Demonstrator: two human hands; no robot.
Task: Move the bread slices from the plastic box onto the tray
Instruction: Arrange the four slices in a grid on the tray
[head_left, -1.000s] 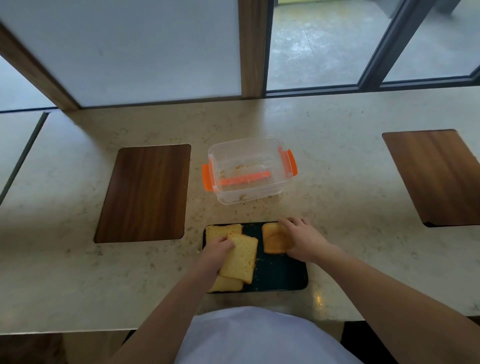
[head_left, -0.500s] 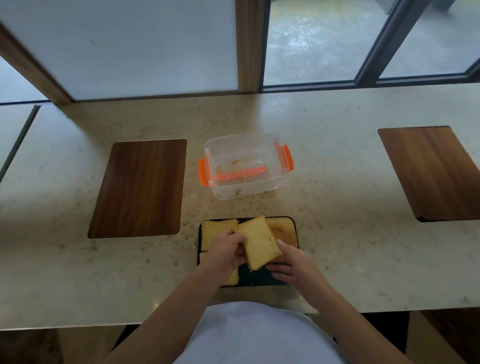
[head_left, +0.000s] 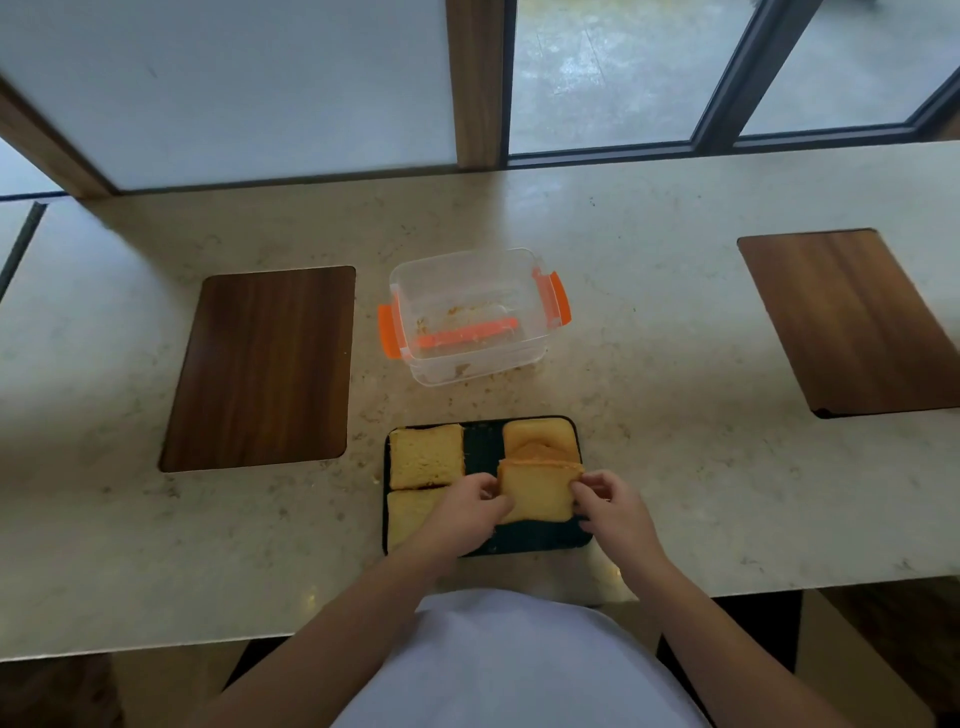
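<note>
A black tray lies near the counter's front edge. On its far left lies a bread slice, with another slice below it, partly hidden by my left hand. At the far right sits a rounded slice. Over the tray's right half I hold one slice tilted, my left hand pinching its left edge and my right hand its right edge. Beyond the tray stands the clear plastic box with orange clips, holding only crumbs.
Two dark wooden boards are set into the pale counter, one at the left and one at the far right. Crumbs lie scattered between box and tray. Windows and a wooden post run along the counter's far side.
The slice in my left hand has travelled from the tray's left side to its right half. My right hand left the rounded slice and took the held slice's right edge.
</note>
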